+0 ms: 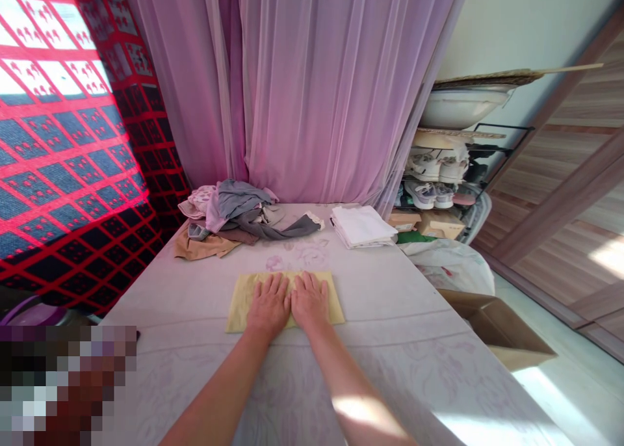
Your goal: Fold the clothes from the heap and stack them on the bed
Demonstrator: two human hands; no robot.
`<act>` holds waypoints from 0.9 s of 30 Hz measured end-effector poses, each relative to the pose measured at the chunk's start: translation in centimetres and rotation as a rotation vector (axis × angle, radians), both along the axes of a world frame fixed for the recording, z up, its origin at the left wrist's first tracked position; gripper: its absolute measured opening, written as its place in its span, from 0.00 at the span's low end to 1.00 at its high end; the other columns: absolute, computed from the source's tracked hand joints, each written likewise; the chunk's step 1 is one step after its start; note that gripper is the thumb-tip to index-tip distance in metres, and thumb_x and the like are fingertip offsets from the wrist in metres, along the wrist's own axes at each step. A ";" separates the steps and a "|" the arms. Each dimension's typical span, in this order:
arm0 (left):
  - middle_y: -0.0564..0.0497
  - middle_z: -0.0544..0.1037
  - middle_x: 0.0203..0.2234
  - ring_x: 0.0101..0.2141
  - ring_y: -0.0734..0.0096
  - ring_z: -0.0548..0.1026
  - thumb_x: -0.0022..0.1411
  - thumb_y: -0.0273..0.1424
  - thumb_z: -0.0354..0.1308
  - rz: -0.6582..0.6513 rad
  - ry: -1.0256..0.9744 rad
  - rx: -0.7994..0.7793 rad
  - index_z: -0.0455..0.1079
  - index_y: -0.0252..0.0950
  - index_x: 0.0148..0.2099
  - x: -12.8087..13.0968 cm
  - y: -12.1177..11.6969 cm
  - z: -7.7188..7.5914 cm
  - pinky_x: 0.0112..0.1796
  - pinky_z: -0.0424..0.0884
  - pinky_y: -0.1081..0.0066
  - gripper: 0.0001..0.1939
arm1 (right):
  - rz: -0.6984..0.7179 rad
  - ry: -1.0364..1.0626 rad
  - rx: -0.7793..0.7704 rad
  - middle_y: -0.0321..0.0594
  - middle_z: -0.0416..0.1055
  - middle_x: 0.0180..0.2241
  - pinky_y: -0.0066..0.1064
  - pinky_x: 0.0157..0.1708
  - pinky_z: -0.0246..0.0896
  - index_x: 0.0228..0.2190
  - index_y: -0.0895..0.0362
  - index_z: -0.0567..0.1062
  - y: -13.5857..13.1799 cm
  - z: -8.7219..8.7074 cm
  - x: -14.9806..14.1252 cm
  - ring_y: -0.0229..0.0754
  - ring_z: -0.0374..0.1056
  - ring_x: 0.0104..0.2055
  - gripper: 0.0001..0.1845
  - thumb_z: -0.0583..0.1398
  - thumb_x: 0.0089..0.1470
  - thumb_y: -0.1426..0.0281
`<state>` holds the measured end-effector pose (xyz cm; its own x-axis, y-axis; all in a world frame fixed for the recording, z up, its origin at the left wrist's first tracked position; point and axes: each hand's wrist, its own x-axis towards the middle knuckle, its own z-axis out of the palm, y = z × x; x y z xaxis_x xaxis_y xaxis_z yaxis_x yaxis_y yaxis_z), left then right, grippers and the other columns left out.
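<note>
While the left hand (270, 305) and the right hand (309, 300) are laid open and flat, palms down and fingers slightly spread, a folded yellow cloth (238, 309) is pressed beneath them on a bed (390, 316) covered with a pale floral sheet; the hands lie side by side, and nothing is gripped. Beyond the cloth, a loose heap of crumpled garments (234, 218) in grey, pink and tan is piled near the far edge, and a stack of folded white fabric (361, 227) is set beside it. To the right, an open cardboard box (502, 329) is seen on the floor by the bed, its contents not made out. A white plastic bag (451, 267) is pushed against the bed's side. A white basin (463, 106) is placed atop a wire rack (492, 148), on whose shelves sneakers (424, 192) are stored, with small cardboard boxes (439, 225) at its foot.
</note>
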<state>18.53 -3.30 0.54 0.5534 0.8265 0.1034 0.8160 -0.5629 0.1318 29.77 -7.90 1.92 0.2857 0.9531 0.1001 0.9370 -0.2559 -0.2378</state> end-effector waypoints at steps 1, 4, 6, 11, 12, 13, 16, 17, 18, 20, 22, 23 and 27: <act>0.47 0.59 0.65 0.64 0.56 0.56 0.69 0.37 0.40 -0.001 0.001 0.004 0.59 0.40 0.65 0.0 0.0 0.0 0.61 0.52 0.49 0.25 | 0.018 -0.012 0.020 0.45 0.58 0.62 0.49 0.61 0.39 0.57 0.54 0.66 -0.1 -0.3 0.0 0.47 0.49 0.64 0.23 0.47 0.63 0.66; 0.47 0.58 0.65 0.64 0.57 0.56 0.68 0.38 0.41 -0.010 -0.003 0.023 0.59 0.40 0.65 -0.1 0.1 -0.1 0.61 0.52 0.49 0.26 | 0.089 -0.046 0.067 0.44 0.60 0.61 0.44 0.61 0.42 0.56 0.54 0.67 -0.7 -1.1 0.9 0.46 0.52 0.62 0.23 0.47 0.63 0.65; 0.48 0.58 0.65 0.64 0.57 0.55 0.68 0.40 0.41 -0.016 -0.002 0.028 0.58 0.40 0.65 -0.2 0.1 -0.3 0.61 0.52 0.50 0.26 | 0.147 -0.059 0.078 0.43 0.60 0.62 0.42 0.61 0.42 0.57 0.53 0.67 -1.0 -1.5 2.0 0.46 0.52 0.63 0.24 0.47 0.63 0.65; 0.49 0.57 0.65 0.64 0.57 0.54 0.68 0.41 0.41 -0.028 0.008 0.019 0.57 0.39 0.66 -0.4 0.1 -0.3 0.61 0.51 0.51 0.27 | 0.183 -0.091 0.056 0.46 0.56 0.63 0.43 0.62 0.41 0.60 0.55 0.63 -1.3 -2.1 4.2 0.48 0.49 0.65 0.26 0.48 0.64 0.62; 0.49 0.57 0.65 0.64 0.57 0.54 0.68 0.41 0.41 -0.028 0.005 0.018 0.57 0.40 0.66 -0.4 0.1 -0.3 0.61 0.51 0.51 0.27 | 0.176 -0.091 0.047 0.47 0.56 0.64 0.43 0.63 0.41 0.60 0.56 0.63 -1.3 -2.2 4.5 0.48 0.49 0.65 0.26 0.48 0.64 0.62; 0.49 0.57 0.65 0.64 0.57 0.54 0.68 0.41 0.41 -0.027 0.003 0.017 0.57 0.40 0.66 -0.4 0.1 -0.3 0.61 0.51 0.51 0.27 | 0.173 -0.089 0.039 0.48 0.55 0.64 0.43 0.63 0.42 0.60 0.56 0.63 -1.3 -2.2 4.7 0.48 0.48 0.66 0.26 0.47 0.64 0.62; 0.49 0.58 0.65 0.64 0.57 0.55 0.68 0.40 0.41 -0.024 -0.008 0.016 0.57 0.40 0.66 -0.5 0.0 -0.3 0.61 0.51 0.51 0.26 | 0.188 -0.087 0.037 0.48 0.55 0.64 0.42 0.63 0.42 0.60 0.57 0.63 -1.4 -2.4 5.2 0.48 0.49 0.66 0.26 0.47 0.64 0.63; 0.49 0.58 0.65 0.64 0.57 0.55 0.68 0.40 0.41 -0.025 -0.012 0.017 0.58 0.40 0.66 -0.5 0.0 -0.4 0.61 0.51 0.51 0.26 | 0.204 -0.090 0.042 0.49 0.55 0.64 0.42 0.63 0.43 0.60 0.57 0.63 -1.4 -2.4 5.4 0.48 0.49 0.65 0.26 0.47 0.64 0.63; 0.49 0.58 0.65 0.64 0.57 0.55 0.68 0.40 0.41 -0.025 -0.015 0.017 0.58 0.40 0.65 -0.4 0.0 -0.4 0.61 0.51 0.51 0.26 | 0.225 -0.094 0.047 0.49 0.55 0.64 0.43 0.63 0.43 0.60 0.58 0.63 -1.5 -2.5 5.6 0.48 0.49 0.65 0.26 0.47 0.64 0.63; 0.48 0.58 0.65 0.64 0.57 0.55 0.68 0.40 0.42 -0.024 -0.022 0.016 0.58 0.39 0.65 -0.4 0.0 -0.4 0.61 0.51 0.50 0.26 | 0.265 -0.104 0.054 0.50 0.55 0.64 0.43 0.64 0.43 0.60 0.58 0.63 -1.6 -2.5 6.0 0.49 0.49 0.66 0.26 0.47 0.64 0.63; 0.48 0.58 0.65 0.64 0.56 0.55 0.68 0.40 0.43 -0.018 -0.028 0.013 0.58 0.39 0.65 -0.3 0.0 -0.3 0.61 0.51 0.50 0.26 | 0.283 -0.105 0.046 0.50 0.55 0.64 0.43 0.64 0.42 0.60 0.59 0.63 -1.6 -2.3 6.1 0.49 0.48 0.66 0.27 0.47 0.64 0.63; 0.47 0.58 0.65 0.64 0.56 0.55 0.68 0.39 0.43 -0.015 -0.030 0.013 0.59 0.39 0.65 -0.3 0.0 -0.3 0.61 0.52 0.49 0.26 | 0.275 -0.098 0.032 0.50 0.55 0.64 0.42 0.64 0.42 0.60 0.58 0.64 -1.5 -2.1 6.0 0.48 0.48 0.66 0.26 0.48 0.64 0.63; 0.46 0.59 0.64 0.64 0.55 0.56 0.67 0.38 0.44 -0.011 -0.042 0.024 0.60 0.39 0.64 -0.1 -0.1 -0.1 0.61 0.52 0.49 0.26 | 0.097 -0.047 -0.003 0.48 0.57 0.63 0.44 0.62 0.44 0.59 0.56 0.65 -0.7 -1.2 4.1 0.48 0.51 0.64 0.25 0.47 0.64 0.63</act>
